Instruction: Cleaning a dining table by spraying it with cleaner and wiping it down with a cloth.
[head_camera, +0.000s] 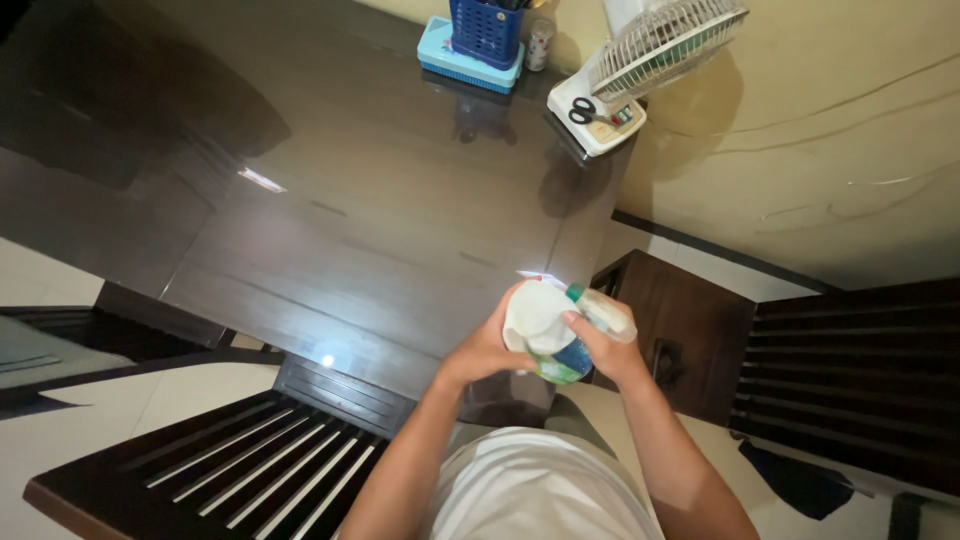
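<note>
Down near the corner of the dark glossy wooden table (380, 200), both hands meet around 1 white plastic spray bottle with a green collar and blue-green label (575, 345). The left hand (485, 350) presses a crumpled white cloth (535, 315) against the bottle, fingers curled around it. The right hand (610, 355) grips the bottle's neck. At the table's far edge stand a blue plastic basket (487, 30) and a white desk fan (640, 60), black-handled scissors (590, 113) lying on the fan's base.
</note>
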